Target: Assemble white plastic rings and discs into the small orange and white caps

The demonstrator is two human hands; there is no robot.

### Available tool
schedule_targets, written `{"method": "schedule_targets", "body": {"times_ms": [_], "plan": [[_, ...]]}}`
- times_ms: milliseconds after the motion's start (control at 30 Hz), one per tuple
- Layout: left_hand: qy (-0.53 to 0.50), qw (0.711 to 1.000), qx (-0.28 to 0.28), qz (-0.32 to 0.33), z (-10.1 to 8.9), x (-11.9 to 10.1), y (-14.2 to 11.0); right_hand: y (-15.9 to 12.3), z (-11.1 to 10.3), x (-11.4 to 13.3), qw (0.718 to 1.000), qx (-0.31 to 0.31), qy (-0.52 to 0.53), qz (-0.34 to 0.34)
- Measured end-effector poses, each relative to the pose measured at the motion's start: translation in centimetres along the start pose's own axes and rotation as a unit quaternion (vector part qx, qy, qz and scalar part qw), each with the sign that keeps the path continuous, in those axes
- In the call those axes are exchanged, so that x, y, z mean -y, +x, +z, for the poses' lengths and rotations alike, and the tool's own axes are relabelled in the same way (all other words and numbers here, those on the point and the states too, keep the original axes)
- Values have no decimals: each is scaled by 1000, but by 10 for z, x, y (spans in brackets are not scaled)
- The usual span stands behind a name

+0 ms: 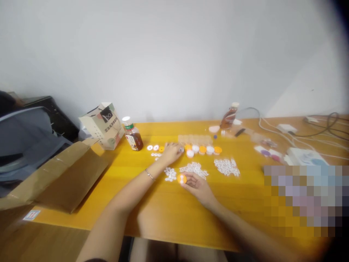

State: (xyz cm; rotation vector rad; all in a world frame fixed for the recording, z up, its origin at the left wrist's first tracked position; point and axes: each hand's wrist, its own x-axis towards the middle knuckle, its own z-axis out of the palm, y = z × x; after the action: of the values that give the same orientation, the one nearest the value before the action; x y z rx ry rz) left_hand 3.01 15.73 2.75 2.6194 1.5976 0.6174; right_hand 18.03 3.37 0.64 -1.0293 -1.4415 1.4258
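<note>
My right hand [196, 186] pinches an orange round disc [182, 178] with white marks on its face, held up just above the table. My left hand [172, 153] reaches forward with its fingers closed at the end of a row of orange and white round pieces [202, 150]. At its fingertips is a small greyish round piece [180, 149], too blurred to name. Between the hands lie a pile of small white round pieces [170, 174] and a heap of flat white ring-shaped pieces [194, 168]. A second heap of white pieces [227, 167] lies farther right.
White and yellow discs [155, 147] lie left of my left hand. Behind the row is a pale strip of blocks [195, 139]. Two bottles of dark liquid [134, 138] [229, 118], a paper bag [105, 127] and a cardboard box [68, 178] stand around. Cables [275, 127] run at right.
</note>
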Motion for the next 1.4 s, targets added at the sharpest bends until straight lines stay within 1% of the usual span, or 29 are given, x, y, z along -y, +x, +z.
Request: {"method": "schedule_targets", "body": {"times_ms": [100,233,333,433,533,633,667,733,767,800,833,900,1000,1033,1067,1100,1133,1200,1300,1400], "plan": [[1,1000,7,10,4,-1,6,-1,0,1,1000,-3,-1,3],[-3,1000,2,29,2,-5,3,-2,0,2,1000,1,4,9],[-8,997,6,74,0,-10,0,-2,0,4,1000,3,10,12],[-20,992,18,122,2,-14,0,-2,1,5,1000,4,10,15],[-44,991,25,121,4,-17,2,0,0,5,1000,3,11,16],[-58,992,20,114,0,-19,1,1,-1,4,1000,-2,8,17],[-81,990,16,114,-3,-20,-1,1,-2,3,1000,-4,6,15],[-189,977,-4,97,-11,-20,-9,0,-2,3,1000,-6,4,10],[-270,959,-11,79,-16,-20,-14,0,-2,4,1000,-7,4,7],[-358,932,-15,51,-20,-19,-21,-1,-1,4,1000,-8,6,5],[-439,898,-10,18,-24,-19,-28,-1,-1,5,1000,-8,9,4],[-565,823,15,-46,-30,-16,-43,-2,-1,6,1000,-9,15,2],[-698,704,37,-127,-36,-12,-65,-1,-1,5,1000,-6,20,-3],[-727,670,45,-146,-37,-11,-71,-1,-1,5,1000,-6,21,-5],[-748,641,54,-161,-38,-10,-77,-1,-1,4,1000,-7,22,-8],[-762,621,61,-173,-38,-9,-83,-1,-1,3,1000,-10,23,-11],[-770,607,68,-182,-39,-9,-88,0,0,3,1000,-13,23,-12],[-778,594,77,-188,-38,-10,-96,0,0,2,999,-18,22,-14],[-782,594,87,-170,-37,-13,-102,0,-1,3,999,-23,18,-17],[-778,604,95,-146,-35,-14,-102,0,-1,5,999,-34,15,-22]]}}
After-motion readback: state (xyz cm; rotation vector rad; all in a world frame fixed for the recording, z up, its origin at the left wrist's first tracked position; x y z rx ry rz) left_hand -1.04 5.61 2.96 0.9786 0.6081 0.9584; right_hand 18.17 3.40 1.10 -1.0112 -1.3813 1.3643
